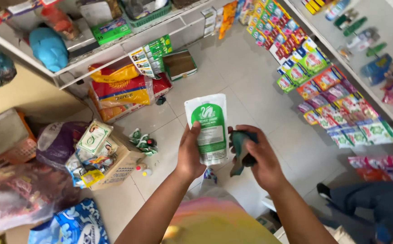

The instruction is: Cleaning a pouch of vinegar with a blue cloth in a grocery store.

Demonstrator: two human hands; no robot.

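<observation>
My left hand grips a white and green stand-up pouch by its lower left side and holds it upright in front of me. Just right of the pouch, my right hand is closed on a crumpled dark green cloth. The cloth nearly touches the pouch's right edge. Both hands are raised over a pale tiled floor.
A cardboard box of packets sits on the floor at left, beside sacks under a white shelf. Strips of hanging sachets line the right shelving. Another person's leg shows at lower right.
</observation>
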